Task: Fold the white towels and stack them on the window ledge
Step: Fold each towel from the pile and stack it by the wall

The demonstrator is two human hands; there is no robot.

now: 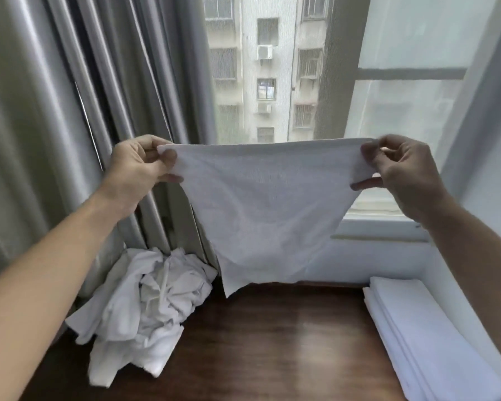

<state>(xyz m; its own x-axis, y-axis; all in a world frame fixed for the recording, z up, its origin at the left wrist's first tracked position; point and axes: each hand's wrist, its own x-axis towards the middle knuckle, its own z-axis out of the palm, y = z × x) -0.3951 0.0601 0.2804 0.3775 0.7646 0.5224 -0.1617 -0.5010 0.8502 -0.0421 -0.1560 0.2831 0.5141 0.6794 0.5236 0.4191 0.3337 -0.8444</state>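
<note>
A white towel [261, 215] hangs spread in the air in front of the window [272, 68], held up by its two top corners above the dark wooden ledge [272, 342]. The left hand [136, 169] pinches the towel's upper left corner between thumb and curled fingers, with the cloth edge tucked against the fingertips. The right hand [399, 172] pinches the upper right corner the same way, thumb on the near face and fingers curled behind the hem. Between the two hands the top edge runs nearly level with a slight sag toward the left, and the cloth narrows as it falls, its lower edge ending just above the far part of the ledge, with the lower left corner hanging lowest. On the left of the ledge, near the foot of the grey curtain [55, 111], lies a crumpled heap of unfolded white towels [145, 308], part of it spilling toward the near left edge. On the right of the ledge, against the white wall [480, 227], sits a neat stack of folded white towels [422, 337], long edges running from far to near, well apart from the heap. The middle of the ledge between heap and stack shows glossy bare wood. Through the glass, behind the held towel, stands a pale apartment building [263, 82] with barred windows and outdoor air-conditioner units, and the right pane is covered by a translucent white screen [411, 39].
</note>
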